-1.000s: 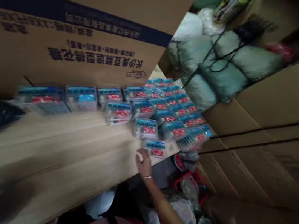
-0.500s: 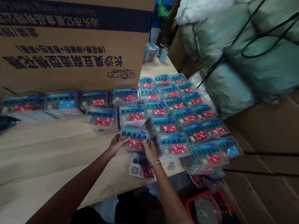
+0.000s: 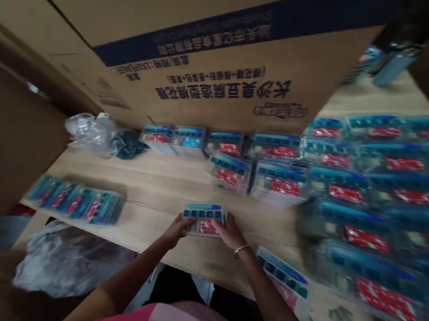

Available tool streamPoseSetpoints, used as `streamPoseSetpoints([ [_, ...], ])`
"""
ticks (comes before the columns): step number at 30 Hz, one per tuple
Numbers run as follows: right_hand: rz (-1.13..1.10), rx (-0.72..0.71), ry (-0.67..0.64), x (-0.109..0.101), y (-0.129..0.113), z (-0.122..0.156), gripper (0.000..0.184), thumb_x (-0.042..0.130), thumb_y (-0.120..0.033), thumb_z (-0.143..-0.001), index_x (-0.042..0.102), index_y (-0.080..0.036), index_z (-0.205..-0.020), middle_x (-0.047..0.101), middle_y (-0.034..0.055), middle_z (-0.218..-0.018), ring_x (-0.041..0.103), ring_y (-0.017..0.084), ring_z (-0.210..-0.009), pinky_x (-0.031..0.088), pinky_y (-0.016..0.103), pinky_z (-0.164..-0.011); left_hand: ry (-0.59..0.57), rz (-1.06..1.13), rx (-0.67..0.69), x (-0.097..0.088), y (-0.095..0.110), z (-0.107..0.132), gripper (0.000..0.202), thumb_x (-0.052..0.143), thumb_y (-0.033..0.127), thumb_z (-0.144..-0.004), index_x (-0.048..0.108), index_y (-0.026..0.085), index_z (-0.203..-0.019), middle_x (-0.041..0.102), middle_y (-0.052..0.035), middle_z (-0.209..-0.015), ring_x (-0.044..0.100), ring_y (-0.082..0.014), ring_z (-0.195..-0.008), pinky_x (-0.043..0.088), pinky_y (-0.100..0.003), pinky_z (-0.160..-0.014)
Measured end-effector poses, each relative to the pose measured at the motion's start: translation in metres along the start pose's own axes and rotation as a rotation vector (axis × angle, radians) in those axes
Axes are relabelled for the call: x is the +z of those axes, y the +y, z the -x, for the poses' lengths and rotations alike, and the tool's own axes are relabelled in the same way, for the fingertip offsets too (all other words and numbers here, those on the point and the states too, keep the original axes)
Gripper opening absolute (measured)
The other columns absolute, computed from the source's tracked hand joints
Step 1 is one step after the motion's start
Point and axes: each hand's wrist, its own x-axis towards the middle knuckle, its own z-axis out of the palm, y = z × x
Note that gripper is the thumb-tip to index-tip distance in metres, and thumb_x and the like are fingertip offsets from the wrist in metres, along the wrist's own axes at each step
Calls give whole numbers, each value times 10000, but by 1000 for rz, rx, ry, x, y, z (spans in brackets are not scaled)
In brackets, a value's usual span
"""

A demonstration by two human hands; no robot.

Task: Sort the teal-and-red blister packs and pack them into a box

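The clear pack (image 3: 202,214) is between my left hand (image 3: 176,231) and my right hand (image 3: 232,233), over the wooden table (image 3: 154,175). My fingers pinch its two ends, thumbs (image 3: 188,222) on top. More packs (image 3: 284,186) sit by the big brown box (image 3: 221,24).

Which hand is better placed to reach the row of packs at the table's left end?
Left, probably: the left hand is nearer that row of packs; the right hand is across the held pack, farther away.
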Motion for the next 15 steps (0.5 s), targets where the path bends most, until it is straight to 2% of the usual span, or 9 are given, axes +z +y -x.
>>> streamPoseSetpoints([
  [4,-99,65,-62,94,-21,-1,524,667,-467,-632,530,-171,-1043,663,103,-1024,624,292,-1006,483,431,-900,-21,-38,67,-93,10,4,459,717,414,-559,569,171,-919,626,1,-810,557,-120,-684,418,-238,-639],
  [7,-232,35,-178,146,-32,-4,585,690,-459,-608,533,-172,-1093,671,91,-1057,622,283,-1020,485,436,-907,-60,-90,79,-156,29,-6,410,754,345,-507,599,148,-831,618,8,-728,536,-109,-636,390,-217,-594],
  [8,-243,14,-189,156,-36,-6,619,695,-468,-605,534,-170,-1122,666,97,-1084,611,282,-1048,478,436,-924,-78,-104,76,-173,35,-10,399,761,327,-494,603,145,-812,615,11,-709,530,-107,-623,383,-215,-581],
  [10,-156,-25,-107,166,-44,-13,724,716,-487,-585,518,-153,-1196,621,132,-1189,543,299,-1166,430,445,-992,-105,-130,69,-200,41,-20,395,770,305,-480,608,146,-803,615,17,-698,530,-106,-614,377,-212,-569],
  [12,23,-67,-17,166,-56,-24,821,748,-480,-556,495,-138,-1258,544,166,-1300,447,316,-1270,362,450,-1057,-124,-147,71,-215,40,-30,419,776,300,-476,614,151,-832,629,10,-729,551,-118,-645,395,-220,-587],
  [13,105,-89,-37,165,-63,-30,824,763,-463,-544,506,-141,-1258,533,166,-1316,441,317,-1276,349,449,-1066,-132,-153,73,-218,38,-34,438,779,302,-474,618,152,-854,637,2,-748,564,-129,-667,410,-230,-606],
  [15,208,-111,-228,163,-77,-43,705,784,-403,-533,591,-165,-1168,614,133,-1221,543,309,-1166,396,453,-1019,-134,-162,79,-220,32,-39,510,787,308,-476,620,150,-931,659,-31,-821,593,-165,-732,447,-267,-660],
])
